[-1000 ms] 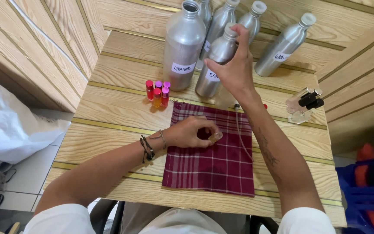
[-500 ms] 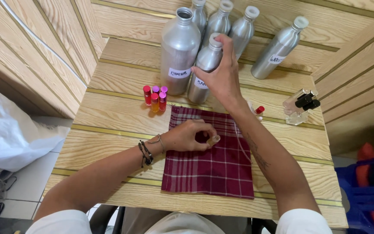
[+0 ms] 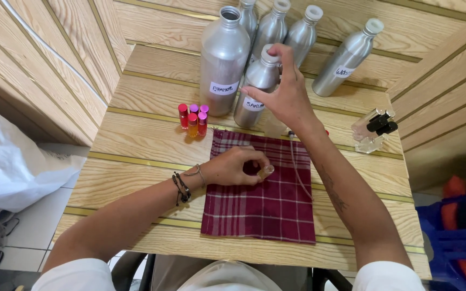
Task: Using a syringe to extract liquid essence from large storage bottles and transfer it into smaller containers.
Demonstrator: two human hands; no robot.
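Right hand (image 3: 287,97): grip closed on capped silver aluminium bottle (image 3: 255,89), upper centre.
Left hand (image 3: 233,167): pinching small glass vial (image 3: 265,172) over maroon plaid cloth (image 3: 260,210).
Progress: bottle cap on; nothing poured.

Six aluminium bottles (image 3: 223,59) are standing at the back of the counter (image 3: 136,156): one large and open-necked, five slimmer with white caps. Five small vials (image 3: 192,118) with red and pink caps are clustering beside the large bottle. One maroon plaid cloth (image 3: 260,210) is lying at the front. One tiny bottle (image 3: 265,172) is sitting in the left hand (image 3: 233,167). Clear black-capped spray bottles (image 3: 376,126) are showing at the right edge; their count is unclear.
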